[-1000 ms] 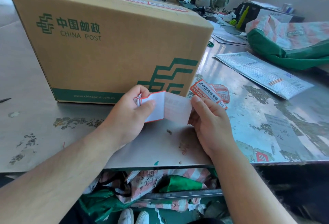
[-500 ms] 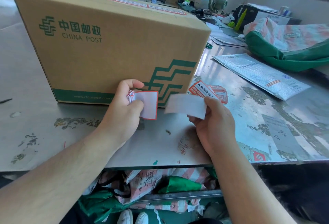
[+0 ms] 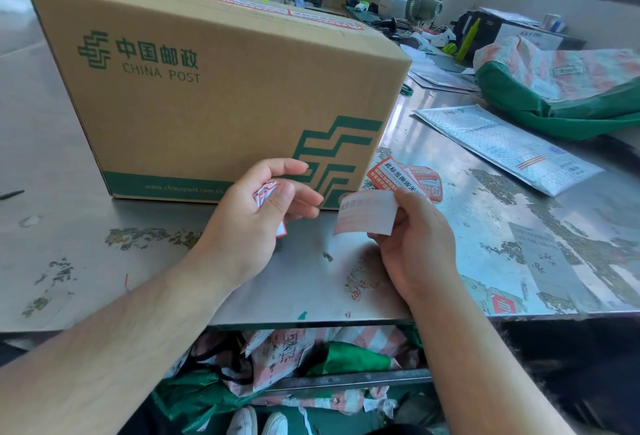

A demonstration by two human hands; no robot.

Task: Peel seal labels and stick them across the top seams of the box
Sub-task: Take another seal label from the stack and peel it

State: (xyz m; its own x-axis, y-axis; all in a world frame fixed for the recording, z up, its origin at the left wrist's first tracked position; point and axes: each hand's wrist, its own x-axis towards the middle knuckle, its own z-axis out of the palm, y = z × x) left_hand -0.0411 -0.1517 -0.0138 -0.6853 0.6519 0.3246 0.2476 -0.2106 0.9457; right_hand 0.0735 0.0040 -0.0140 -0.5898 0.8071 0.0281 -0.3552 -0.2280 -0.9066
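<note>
Right hand (image 3: 415, 247) was pinching a loose seal label (image 3: 367, 213) by its edge, up over the table (image 3: 311, 282) near the front edge. Left hand (image 3: 249, 220) was curled round crumpled backing paper (image 3: 266, 192). Box (image 3: 221, 95) sat right behind both.

The closed China Post box (image 3: 221, 95) sits on the tabletop (image 3: 69, 234), seal labels (image 3: 242, 7) along its top. The right hand (image 3: 415, 247) pinches a peeled label (image 3: 365, 213) — pale, curled — the left hand (image 3: 249, 223) its red-edged backing (image 3: 267, 192).
</note>
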